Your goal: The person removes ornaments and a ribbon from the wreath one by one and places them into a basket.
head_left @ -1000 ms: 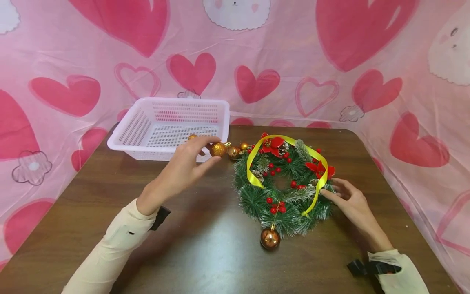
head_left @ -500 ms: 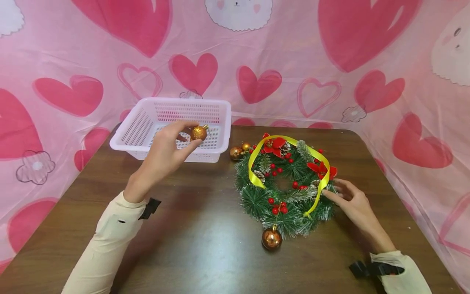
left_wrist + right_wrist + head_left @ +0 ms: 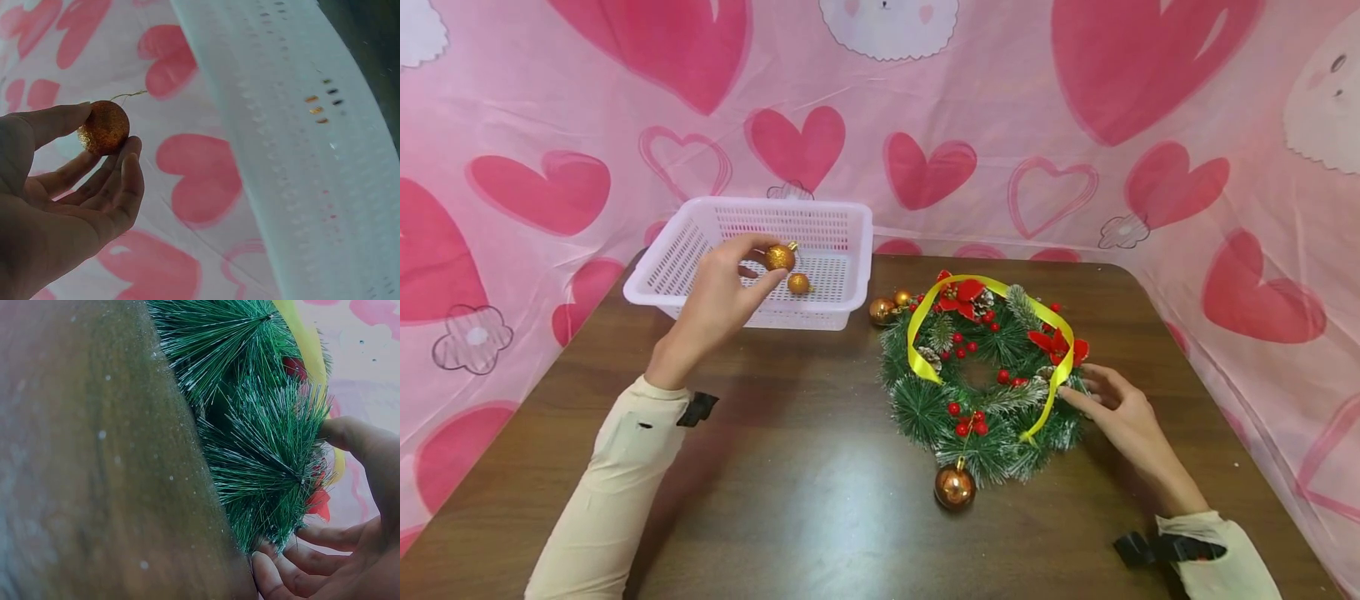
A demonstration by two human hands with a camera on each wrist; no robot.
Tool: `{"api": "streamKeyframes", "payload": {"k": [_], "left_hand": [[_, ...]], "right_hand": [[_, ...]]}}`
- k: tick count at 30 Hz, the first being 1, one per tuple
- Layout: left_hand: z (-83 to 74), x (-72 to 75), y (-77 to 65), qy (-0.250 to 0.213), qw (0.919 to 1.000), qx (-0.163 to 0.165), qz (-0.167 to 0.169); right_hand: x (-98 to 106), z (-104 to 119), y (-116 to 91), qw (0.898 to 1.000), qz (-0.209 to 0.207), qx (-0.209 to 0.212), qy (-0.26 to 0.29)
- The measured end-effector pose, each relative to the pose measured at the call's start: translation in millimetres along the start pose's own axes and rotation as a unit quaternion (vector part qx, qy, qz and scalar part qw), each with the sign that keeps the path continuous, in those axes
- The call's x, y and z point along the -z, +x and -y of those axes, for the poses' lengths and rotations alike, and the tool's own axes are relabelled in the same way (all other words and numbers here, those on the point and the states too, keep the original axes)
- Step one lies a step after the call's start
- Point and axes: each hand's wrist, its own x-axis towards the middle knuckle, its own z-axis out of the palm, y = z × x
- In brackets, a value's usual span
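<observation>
Between thumb and fingers, my left hand [image 3: 718, 279] pinches a glittery gold Christmas ball [image 3: 780, 257] with a thin gold loop, also plain in the left wrist view as the ball [image 3: 106, 127]. Hand and ball are over the white plastic basket [image 3: 643, 293]. A smaller glittery gold ball [image 3: 799, 283] lies inside the basket. My right hand [image 3: 1131, 425] holds the right edge of a green wreath [image 3: 917, 408], thumb on top near a yellow ribbon [image 3: 920, 367]. In the right wrist view, fingertips [image 3: 265, 569] reach in at the low side of the green needles [image 3: 262, 456].
A shiny copper ball [image 3: 955, 487] hangs off the wreath's near edge onto the brown table [image 3: 760, 500]. Another copper ball [image 3: 882, 312] and a small gold ball [image 3: 902, 297] sit at its far left. Behind the table hangs a pink heart-printed cloth [image 3: 1000, 108].
My left hand has carried the gold ball leftward from beside the wreath to over the basket. The smaller ball in the basket has come into clear view. The right hand stays on the wreath.
</observation>
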Motion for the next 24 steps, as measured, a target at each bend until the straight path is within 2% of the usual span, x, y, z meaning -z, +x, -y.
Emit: {"api": "streamKeyframes", "payload": {"k": [7,18,24], "left_hand": [[21.2,-1.8,2.9,0.004,0.9996,0.028,-0.005],[50.6,-3.7,3.2,-0.002,0.9954,0.096,0.005],[64.6,-5.0,0.7,0.006,0.9944,0.104,0.014]], "right_hand": [[0.5,-0.7,-0.1,1.0,0.004,0.001,-0.002],[0.8,-0.5,0.2,1.0,0.003,-0.002,-0.001],[0.4,0.3,-0.5,1.0,0.005,-0.003,0.004]]}}
